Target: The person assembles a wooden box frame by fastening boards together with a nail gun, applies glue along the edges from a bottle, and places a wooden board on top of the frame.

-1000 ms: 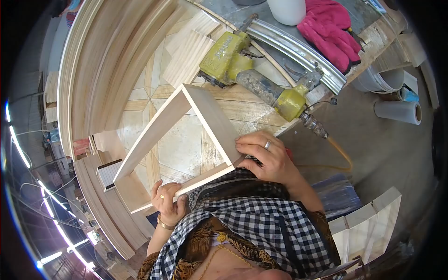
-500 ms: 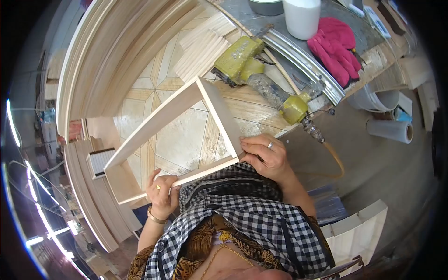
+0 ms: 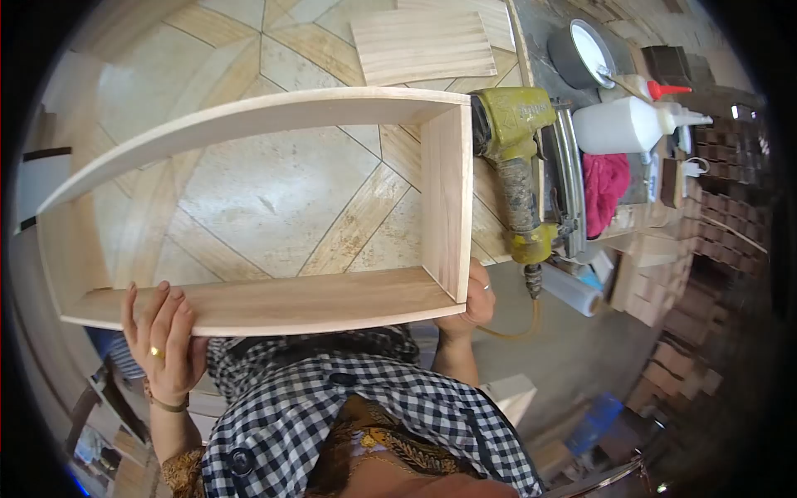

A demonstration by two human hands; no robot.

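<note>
A pale wooden box frame (image 3: 444, 207), made of four thin boards, stands on the patterned tabletop close to my apron. The tabletop shows through its open middle. My left hand (image 3: 170, 344) grips the near long board toward its left end, fingers over the edge and a ring on one finger. At the near right corner, my right hand (image 3: 476, 303) holds the frame from outside; the boards hide part of its fingers. Just right of the frame lies a worn green nail gun (image 3: 519, 133), its yellowish hose (image 3: 531, 319) hanging over the table edge.
Loose wooden boards (image 3: 423, 46) lie at the back. On the right are a white glue bottle (image 3: 618, 126), a pot (image 3: 579, 54) of white liquid and a pink glove (image 3: 606, 187). Below the edge is a plastic film roll (image 3: 573, 290). Stacked wood blocks stand farther right.
My view has turned toward the right. The frame now appears larger and squarer to me. My right hand has shifted from the corner's top to its outer side; my left hand still holds the near board.
</note>
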